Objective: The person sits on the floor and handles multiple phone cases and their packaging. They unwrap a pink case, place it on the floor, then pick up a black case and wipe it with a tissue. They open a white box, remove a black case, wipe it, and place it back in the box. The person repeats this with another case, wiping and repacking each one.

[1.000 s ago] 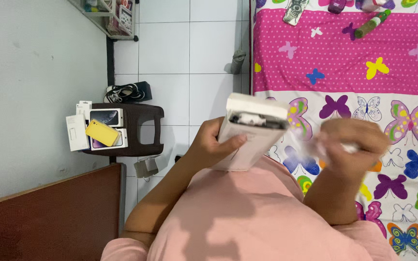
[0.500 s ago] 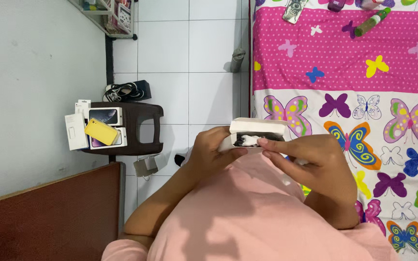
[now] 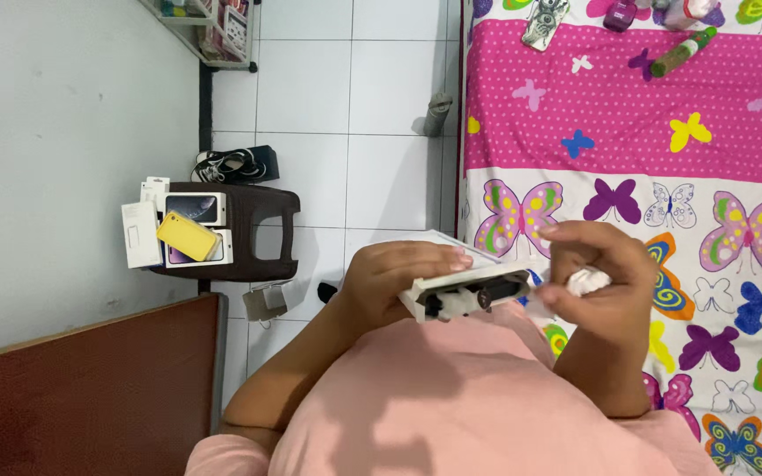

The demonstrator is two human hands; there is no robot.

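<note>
Left hand (image 3: pixel 394 282) grips a small white cardboard box (image 3: pixel 465 291) chest-high, fingers wrapped over its top, open end facing the camera with dark and white contents showing. Right hand (image 3: pixel 597 282) just beside the box, fingers curled and pinching a crumpled white plastic wrapper (image 3: pixel 586 282). Risk: box tilted, so contents could slide out onto the pink lap; the loose wrapper could drop. Room: butterfly-print bedsheet (image 3: pixel 716 132) open to the right, white tiled floor (image 3: pixel 346 123) left, dark plastic stool (image 3: pixel 257 229) with phone boxes well apart
</note>
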